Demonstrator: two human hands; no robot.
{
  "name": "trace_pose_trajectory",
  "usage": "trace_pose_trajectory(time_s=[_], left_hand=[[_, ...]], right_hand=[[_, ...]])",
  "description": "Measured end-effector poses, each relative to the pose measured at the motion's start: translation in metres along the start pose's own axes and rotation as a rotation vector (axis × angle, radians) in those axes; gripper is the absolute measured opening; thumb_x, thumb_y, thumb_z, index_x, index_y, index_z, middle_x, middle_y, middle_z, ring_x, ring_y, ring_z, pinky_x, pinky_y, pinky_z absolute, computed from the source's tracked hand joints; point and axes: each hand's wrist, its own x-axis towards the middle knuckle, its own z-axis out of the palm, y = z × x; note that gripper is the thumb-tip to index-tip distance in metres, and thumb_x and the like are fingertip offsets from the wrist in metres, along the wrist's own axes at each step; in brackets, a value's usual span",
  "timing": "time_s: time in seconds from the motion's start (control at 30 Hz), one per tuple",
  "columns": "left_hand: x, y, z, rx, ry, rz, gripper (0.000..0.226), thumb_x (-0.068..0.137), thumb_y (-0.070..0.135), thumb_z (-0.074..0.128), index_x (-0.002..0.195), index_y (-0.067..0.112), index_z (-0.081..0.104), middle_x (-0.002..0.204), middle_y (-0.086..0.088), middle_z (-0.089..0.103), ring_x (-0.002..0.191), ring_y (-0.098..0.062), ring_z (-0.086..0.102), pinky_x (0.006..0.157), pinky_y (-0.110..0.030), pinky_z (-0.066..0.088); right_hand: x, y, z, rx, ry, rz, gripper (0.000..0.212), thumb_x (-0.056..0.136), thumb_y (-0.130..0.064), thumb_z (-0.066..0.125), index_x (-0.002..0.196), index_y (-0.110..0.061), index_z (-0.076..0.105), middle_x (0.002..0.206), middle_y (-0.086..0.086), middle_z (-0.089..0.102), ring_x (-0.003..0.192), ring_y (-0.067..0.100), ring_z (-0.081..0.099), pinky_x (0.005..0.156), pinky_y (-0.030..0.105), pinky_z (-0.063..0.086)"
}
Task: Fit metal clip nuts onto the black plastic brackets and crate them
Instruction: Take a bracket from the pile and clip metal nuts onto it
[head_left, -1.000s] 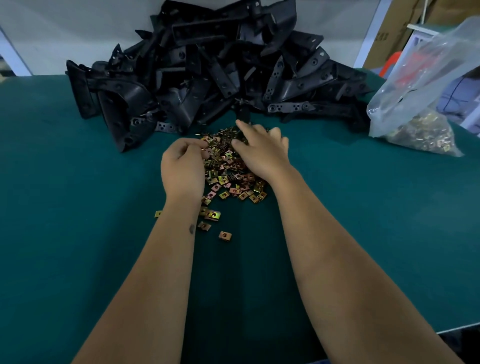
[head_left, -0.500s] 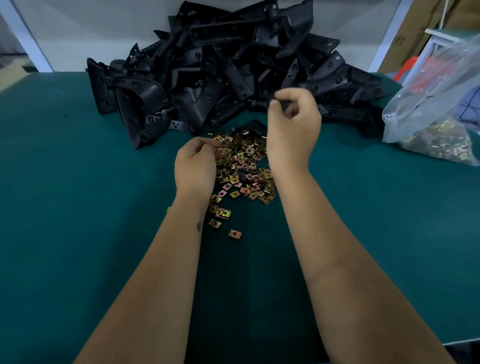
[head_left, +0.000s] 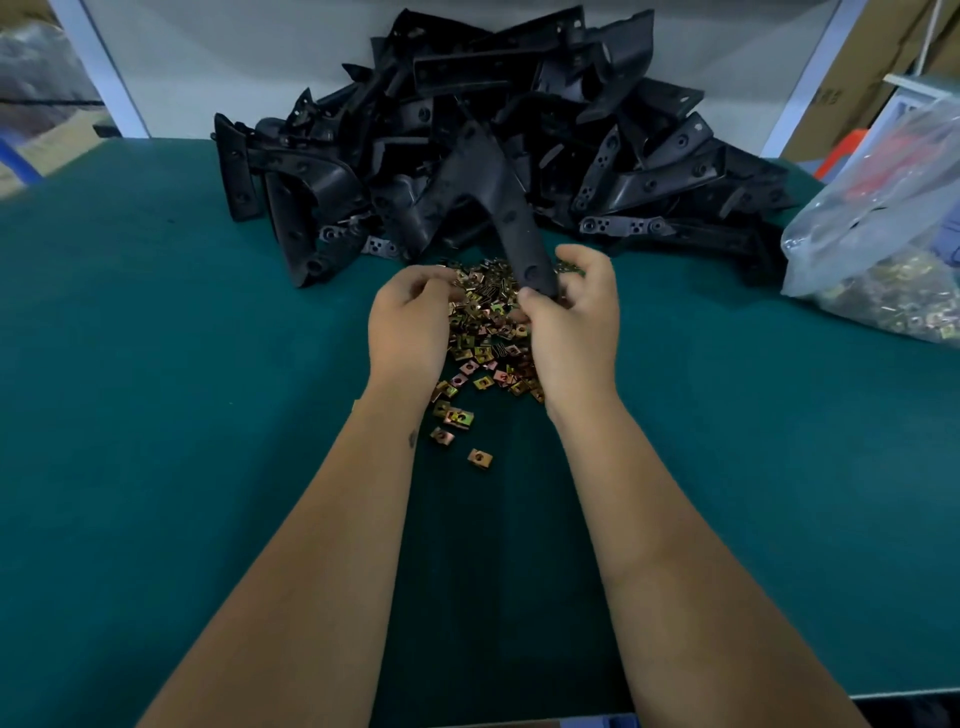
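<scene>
A large heap of black plastic brackets (head_left: 644, 171) lies at the back of the green table. In front of it is a scatter of brass-coloured clip nuts (head_left: 485, 343). My right hand (head_left: 571, 322) grips the near end of one forked black bracket (head_left: 483, 176), which slants up and away over the nuts. My left hand (head_left: 408, 327) hovers at the left edge of the nut pile with its fingers curled in; whether it holds a nut is hidden.
The green table (head_left: 156, 415) runs to a near edge at the bottom right. A clear plastic bag (head_left: 883, 249) with more clip nuts sits at the right. A white wall panel and cardboard boxes stand behind the heap.
My right hand reached to the heap, took a black bracket and drew it back over the nuts. My left hand stayed at the pile's left edge.
</scene>
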Motion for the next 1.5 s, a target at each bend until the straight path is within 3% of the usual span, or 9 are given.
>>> trace_pose_trajectory(time_s=[0.23, 0.4, 0.6, 0.8, 0.97, 1.17, 1.23, 1.43, 1.5], left_hand=[[-0.001, 0.008, -0.005, -0.19, -0.018, 0.097, 0.013, 0.094, 0.016, 0.062, 0.106, 0.015, 0.068, 0.089, 0.01, 0.071, 0.08, 0.003, 0.065, 0.072, -0.012, 0.049], [0.0, 0.01, -0.013, -0.224, 0.012, 0.143, 0.017, 0.094, 0.011, 0.064, 0.11, 0.013, 0.068, 0.088, 0.005, 0.069, 0.081, -0.002, 0.063, 0.08, -0.018, 0.053], [-0.003, 0.012, -0.014, -0.252, -0.089, 0.069, 0.021, 0.093, 0.006, 0.062, 0.11, 0.011, 0.072, 0.092, 0.003, 0.074, 0.084, -0.005, 0.067, 0.076, -0.019, 0.051], [-0.001, 0.015, -0.024, -0.329, -0.102, -0.057, 0.024, 0.087, 0.0, 0.059, 0.1, 0.012, 0.076, 0.087, -0.001, 0.077, 0.08, -0.013, 0.071, 0.071, -0.023, 0.053], [0.0, 0.016, -0.027, -0.191, -0.207, -0.037, 0.028, 0.087, 0.0, 0.058, 0.085, 0.02, 0.076, 0.073, 0.003, 0.075, 0.064, -0.007, 0.067, 0.057, -0.017, 0.049], [0.004, 0.012, -0.031, -0.099, -0.251, 0.011, 0.027, 0.088, 0.004, 0.064, 0.1, 0.025, 0.075, 0.097, -0.009, 0.068, 0.095, -0.027, 0.066, 0.084, -0.037, 0.051], [0.006, 0.011, -0.033, -0.197, -0.219, -0.011, 0.024, 0.09, 0.007, 0.066, 0.104, 0.025, 0.074, 0.097, -0.006, 0.064, 0.086, -0.018, 0.063, 0.073, -0.03, 0.047], [0.013, 0.012, -0.032, -0.754, -0.008, -0.157, 0.005, 0.097, 0.014, 0.063, 0.092, 0.016, 0.064, 0.088, 0.001, 0.067, 0.074, -0.007, 0.059, 0.068, -0.018, 0.05], [0.014, 0.011, -0.032, -0.652, 0.008, -0.12, 0.01, 0.099, 0.027, 0.06, 0.099, 0.017, 0.063, 0.099, 0.004, 0.071, 0.089, -0.007, 0.065, 0.079, -0.025, 0.053]], right_hand=[[-0.014, 0.0, 0.021, 0.061, -0.276, -0.045, 0.029, 0.089, -0.003, 0.063, 0.105, -0.025, 0.054, 0.098, -0.005, 0.07, 0.086, 0.002, 0.066, 0.066, 0.011, 0.049], [-0.012, 0.004, 0.019, -0.166, -0.234, -0.203, 0.018, 0.091, -0.025, 0.061, 0.106, -0.033, 0.057, 0.098, -0.017, 0.062, 0.089, -0.008, 0.056, 0.073, 0.007, 0.042], [-0.007, 0.004, 0.017, -0.012, -0.11, -0.123, 0.037, 0.095, -0.025, 0.058, 0.131, -0.02, 0.051, 0.099, -0.014, 0.058, 0.076, -0.016, 0.054, 0.067, 0.001, 0.039], [0.007, -0.004, -0.002, 0.269, -0.01, 0.004, 0.067, 0.098, -0.033, 0.057, 0.153, -0.027, 0.019, 0.127, -0.005, 0.051, 0.094, 0.012, 0.059, 0.086, 0.028, 0.051], [0.017, -0.004, -0.017, 0.405, -0.032, 0.05, 0.053, 0.101, -0.04, 0.047, 0.15, -0.03, 0.03, 0.132, -0.004, 0.055, 0.085, 0.01, 0.059, 0.072, 0.024, 0.049], [0.025, -0.009, -0.029, 0.427, -0.007, 0.095, 0.012, 0.094, -0.025, 0.063, 0.1, -0.03, 0.072, 0.087, -0.018, 0.069, 0.063, 0.008, 0.053, 0.062, 0.02, 0.044], [0.025, -0.011, -0.03, 0.406, 0.016, 0.099, 0.015, 0.092, -0.024, 0.066, 0.081, -0.03, 0.073, 0.073, -0.018, 0.064, 0.061, 0.009, 0.05, 0.061, 0.022, 0.042], [0.019, -0.008, -0.019, 0.028, -0.167, -0.023, 0.017, 0.094, -0.019, 0.062, 0.081, -0.027, 0.069, 0.057, -0.013, 0.054, 0.053, 0.004, 0.049, 0.058, 0.019, 0.044], [0.014, -0.006, -0.009, -0.034, -0.249, -0.011, 0.018, 0.097, -0.021, 0.059, 0.081, -0.025, 0.066, 0.052, -0.013, 0.053, 0.052, 0.003, 0.051, 0.06, 0.02, 0.047]])
